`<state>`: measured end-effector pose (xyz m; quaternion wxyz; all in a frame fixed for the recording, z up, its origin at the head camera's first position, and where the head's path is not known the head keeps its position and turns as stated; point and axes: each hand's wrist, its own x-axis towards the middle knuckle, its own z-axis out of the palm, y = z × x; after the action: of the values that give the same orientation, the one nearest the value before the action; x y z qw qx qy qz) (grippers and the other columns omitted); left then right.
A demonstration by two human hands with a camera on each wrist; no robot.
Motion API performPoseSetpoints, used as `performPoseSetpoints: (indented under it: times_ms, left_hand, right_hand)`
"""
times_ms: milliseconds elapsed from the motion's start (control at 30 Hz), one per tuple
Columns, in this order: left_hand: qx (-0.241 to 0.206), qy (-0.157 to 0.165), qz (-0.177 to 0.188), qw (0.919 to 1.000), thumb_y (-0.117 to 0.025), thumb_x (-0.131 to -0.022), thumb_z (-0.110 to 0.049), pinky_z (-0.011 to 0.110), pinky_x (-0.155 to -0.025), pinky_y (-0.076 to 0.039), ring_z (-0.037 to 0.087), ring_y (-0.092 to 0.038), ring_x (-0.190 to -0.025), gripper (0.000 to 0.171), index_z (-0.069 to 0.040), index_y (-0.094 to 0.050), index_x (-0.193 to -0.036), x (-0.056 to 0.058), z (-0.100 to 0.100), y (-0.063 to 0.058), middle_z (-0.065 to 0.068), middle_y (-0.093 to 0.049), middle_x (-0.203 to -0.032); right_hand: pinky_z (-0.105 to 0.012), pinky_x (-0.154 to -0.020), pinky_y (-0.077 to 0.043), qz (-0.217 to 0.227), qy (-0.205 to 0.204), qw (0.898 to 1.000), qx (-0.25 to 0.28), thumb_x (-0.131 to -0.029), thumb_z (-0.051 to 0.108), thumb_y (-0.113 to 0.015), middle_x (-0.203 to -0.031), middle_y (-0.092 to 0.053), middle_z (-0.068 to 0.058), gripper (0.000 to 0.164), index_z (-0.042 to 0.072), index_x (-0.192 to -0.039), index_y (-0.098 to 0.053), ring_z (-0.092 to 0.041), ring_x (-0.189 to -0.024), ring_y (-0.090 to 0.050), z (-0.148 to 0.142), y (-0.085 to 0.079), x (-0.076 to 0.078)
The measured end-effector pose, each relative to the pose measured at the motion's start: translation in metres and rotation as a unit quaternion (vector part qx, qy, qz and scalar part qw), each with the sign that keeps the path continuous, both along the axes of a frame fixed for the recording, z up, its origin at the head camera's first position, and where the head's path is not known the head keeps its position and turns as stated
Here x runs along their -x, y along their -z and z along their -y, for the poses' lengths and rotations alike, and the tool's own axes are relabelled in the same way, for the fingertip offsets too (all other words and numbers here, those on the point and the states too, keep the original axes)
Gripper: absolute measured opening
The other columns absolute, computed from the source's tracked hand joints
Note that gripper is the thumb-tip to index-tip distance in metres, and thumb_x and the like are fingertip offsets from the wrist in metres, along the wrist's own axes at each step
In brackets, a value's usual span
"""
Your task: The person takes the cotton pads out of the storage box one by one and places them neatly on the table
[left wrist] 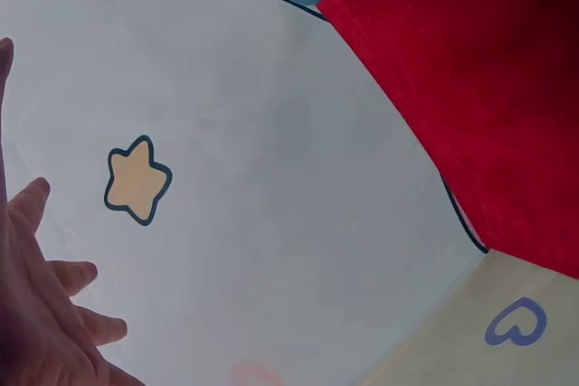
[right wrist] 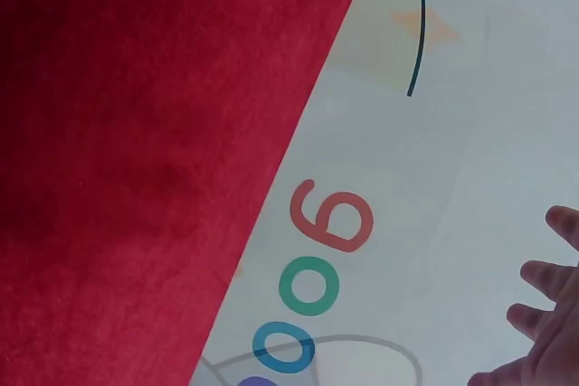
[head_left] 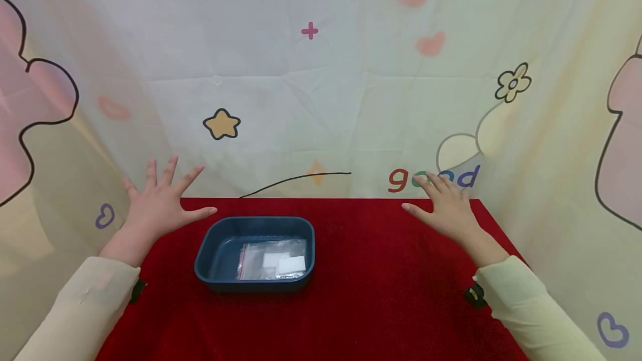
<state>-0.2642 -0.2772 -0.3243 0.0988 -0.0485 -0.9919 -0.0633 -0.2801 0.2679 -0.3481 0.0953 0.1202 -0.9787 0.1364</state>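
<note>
In the head view a dark blue rectangular bin (head_left: 205, 269) with rounded corners stands left of centre on a red cloth. Inside it lies a clear zip bag (head_left: 253, 263) with a red seal line and white flat pieces (head_left: 291, 264); whether the pieces are in or on the bag I cannot tell. My left hand (head_left: 157, 205) is raised to the left of the bin, fingers spread, touching nothing. Up on the right, my right hand (head_left: 448, 208) hovers with fingers extended and holds nothing. The wrist views show parts of the left hand (left wrist: 45, 314) and the right hand (right wrist: 552, 323).
The red cloth (head_left: 381, 294) covers the table. A pale printed curtain (head_left: 326, 99) hangs behind it and along both sides, with a star, hearts and the word "good". Dark bands (head_left: 475, 296) sit at the wrists below light sleeves (head_left: 531, 299).
</note>
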Motion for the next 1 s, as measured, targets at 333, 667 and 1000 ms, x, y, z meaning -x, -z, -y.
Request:
performPoseSetpoints:
  times_ms: [333,667,1000]
  left_hand:
    - [0.008,-0.009,-0.020,0.9997,-0.073,-0.082,-0.060,0.091,-0.108,-0.010,0.061,-0.016,-0.148,0.100,-0.020,-0.028,-0.162,-0.011,0.003,0.010,0.033,-0.018,-0.164]
    - [0.016,-0.019,-0.040,0.9989,-0.072,-0.084,-0.057,0.085,-0.110,-0.024,0.057,-0.030,-0.143,0.094,-0.017,-0.033,-0.159,-0.016,0.005,0.021,0.032,-0.029,-0.160]
    - [0.009,-0.013,-0.063,0.9979,-0.070,-0.087,-0.053,0.080,-0.107,-0.034,0.054,-0.041,-0.137,0.086,-0.013,-0.037,-0.156,-0.024,0.007,0.033,0.032,-0.038,-0.155]
  right_hand:
    - [-0.079,-0.111,-0.032,-0.035,-0.014,0.999,0.027,-0.097,0.044,-0.061,-0.162,-0.037,-0.027,0.070,0.006,-0.154,-0.044,-0.052,-0.147,-0.034,0.005,0.013,-0.003]
    - [-0.074,-0.115,-0.033,-0.023,-0.012,0.998,0.061,-0.099,0.043,-0.060,-0.161,-0.038,-0.027,0.069,0.004,-0.153,-0.044,-0.050,-0.147,-0.035,0.010,0.021,-0.009]
    - [-0.072,-0.115,-0.035,-0.009,-0.011,0.996,0.084,-0.099,0.040,-0.060,-0.160,-0.039,-0.028,0.068,0.002,-0.153,-0.044,-0.050,-0.147,-0.035,0.015,0.028,-0.013]
